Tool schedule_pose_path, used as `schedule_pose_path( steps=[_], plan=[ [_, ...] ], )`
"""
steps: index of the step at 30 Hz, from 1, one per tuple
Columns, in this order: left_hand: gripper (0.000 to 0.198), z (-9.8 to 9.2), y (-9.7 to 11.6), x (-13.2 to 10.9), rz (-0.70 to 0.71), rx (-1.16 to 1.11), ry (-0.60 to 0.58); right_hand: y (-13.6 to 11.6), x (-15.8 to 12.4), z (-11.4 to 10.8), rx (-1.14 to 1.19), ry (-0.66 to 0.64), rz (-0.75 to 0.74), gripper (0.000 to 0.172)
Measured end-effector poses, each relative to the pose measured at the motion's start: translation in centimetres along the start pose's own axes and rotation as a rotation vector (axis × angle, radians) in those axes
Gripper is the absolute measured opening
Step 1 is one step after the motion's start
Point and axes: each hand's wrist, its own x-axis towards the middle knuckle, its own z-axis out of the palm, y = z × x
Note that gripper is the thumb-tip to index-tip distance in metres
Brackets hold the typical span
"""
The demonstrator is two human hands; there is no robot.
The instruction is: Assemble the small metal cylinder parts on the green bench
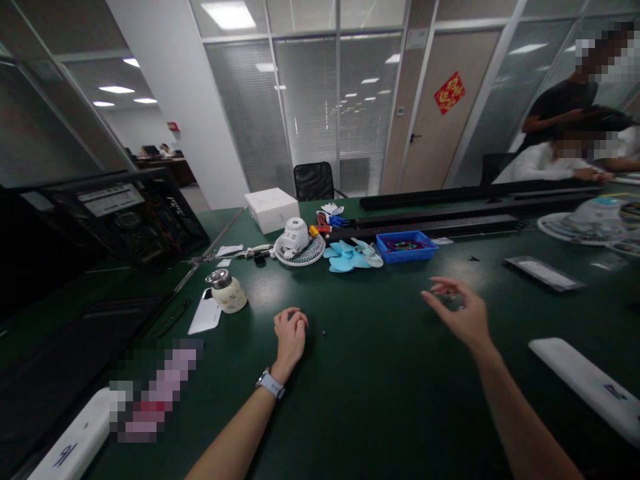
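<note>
My left hand (291,335) rests low over the green table with its fingers curled inward; what they hold, if anything, is hidden. A watch with a pale strap is on that wrist. Just right of this hand lies a tiny dark round piece (324,333). My right hand (467,317) hovers farther right, thumb and fingers curved and apart. Small shiny bits (459,307) show between thumb and palm, too small to name; whether they touch the hand I cannot tell. Beyond the hands are light-blue fan blades (345,255) and a blue tray (407,247) of small parts.
A cream flask (227,291) stands by a white phone (205,315) at left. Behind are a white fan part (299,244) and a white box (273,209). White long casings (585,380) lie at both sides. An opened device panel (135,220) rises at left. People are at far right.
</note>
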Motion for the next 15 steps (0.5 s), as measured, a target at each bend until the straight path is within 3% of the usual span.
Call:
schedule_pose_path(
  steps=[2,4,6,10,15],
  plan=[
    [0.031,0.0,0.0,0.0,0.005,0.001,-0.003,-3.4,-1.8,4.6,0.138,-0.330,-0.008,0.038],
    [0.031,0.0,0.0,0.0,0.009,0.006,-0.010,-5.5,-3.9,8.9,0.175,-0.641,-0.011,0.042],
    [0.031,-0.1,0.0,0.0,0.011,0.011,-0.014,-6.6,-5.5,12.2,0.121,-0.792,-0.035,0.046],
    [0.030,-0.1,0.2,0.0,0.011,0.022,-0.020,-7.3,-6.6,15.4,-0.061,-0.799,-0.081,0.042],
    [0.031,-0.1,0.3,-0.1,0.013,0.021,-0.040,-7.8,-6.3,15.3,-0.104,-0.772,-0.077,0.027]
  ],
)
